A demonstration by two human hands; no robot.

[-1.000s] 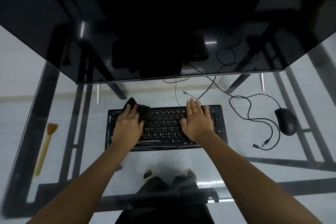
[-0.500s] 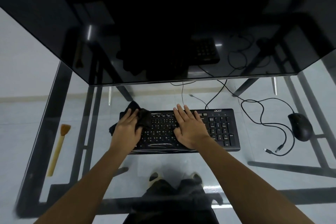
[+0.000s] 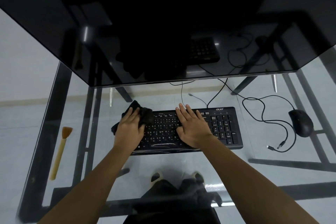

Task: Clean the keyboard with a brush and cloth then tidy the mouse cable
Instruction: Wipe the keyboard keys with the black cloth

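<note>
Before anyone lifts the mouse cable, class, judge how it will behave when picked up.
Probably floppy: the mouse cable lies in loose, wandering curves on the glass table. Likely light, since it looks thin beside the mouse. Its free plug end would probably dangle and swing.

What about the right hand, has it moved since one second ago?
Yes. The right hand slid left along the keyboard, away from the number pad.
</note>
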